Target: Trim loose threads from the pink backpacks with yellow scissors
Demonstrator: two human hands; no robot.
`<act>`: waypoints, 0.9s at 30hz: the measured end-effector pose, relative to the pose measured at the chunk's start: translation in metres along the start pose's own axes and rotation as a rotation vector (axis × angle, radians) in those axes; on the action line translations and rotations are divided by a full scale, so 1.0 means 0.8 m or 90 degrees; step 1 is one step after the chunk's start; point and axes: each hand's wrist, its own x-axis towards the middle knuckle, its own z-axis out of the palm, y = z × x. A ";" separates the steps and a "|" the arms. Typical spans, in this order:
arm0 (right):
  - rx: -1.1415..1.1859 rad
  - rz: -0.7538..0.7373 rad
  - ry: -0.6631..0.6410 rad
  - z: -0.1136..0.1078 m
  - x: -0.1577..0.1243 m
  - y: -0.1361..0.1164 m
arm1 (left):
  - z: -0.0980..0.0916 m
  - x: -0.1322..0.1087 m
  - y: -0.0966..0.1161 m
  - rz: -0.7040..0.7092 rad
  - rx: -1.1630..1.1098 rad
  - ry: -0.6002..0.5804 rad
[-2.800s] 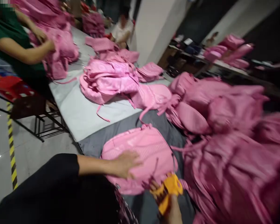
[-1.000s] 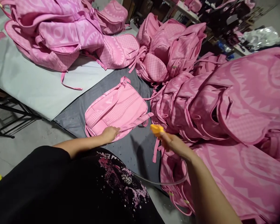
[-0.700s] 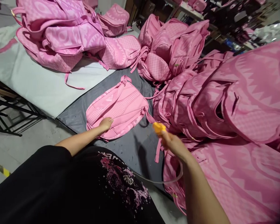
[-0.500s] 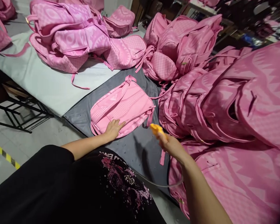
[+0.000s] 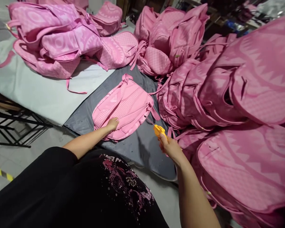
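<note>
A pink backpack [image 5: 130,104] lies on the dark grey cloth, its padded back panel and straps facing up. My left hand [image 5: 113,124] is at its near left side, with the fingers closed on the backpack's fabric. To the right of the backpack, my right hand [image 5: 167,144] is wrapped round a yellow-orange tool [image 5: 159,129], held above the cloth and apart from the backpack. The tool's front end points up and to the left.
Stacked pink backpacks [image 5: 247,164] crowd the right side, and more pink backpacks [image 5: 171,34] stand behind. A pile of pink bags [image 5: 59,34] rests on the pale table cover [image 5: 45,98] at the left. Black metal legs [image 5: 16,126] show below.
The view has shifted a little. My left hand has gone from lying spread on the backpack to closed fingers. The backpack has turned and tilted slightly; my right hand still holds the yellow-orange tool.
</note>
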 end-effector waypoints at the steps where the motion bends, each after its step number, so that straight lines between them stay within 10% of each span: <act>1: 0.015 0.013 -0.003 0.007 0.001 -0.004 | -0.001 0.004 0.000 -0.025 -0.004 -0.019; 15: 0.124 0.007 0.027 0.084 -0.011 0.019 | -0.002 0.033 -0.004 -0.124 0.043 -0.083; 21: 0.179 0.005 0.006 0.107 -0.005 0.031 | 0.004 0.018 0.023 -0.038 0.228 -0.014; 27: 0.149 -0.025 0.033 0.117 0.005 0.033 | 0.060 0.045 0.092 0.155 0.407 -0.016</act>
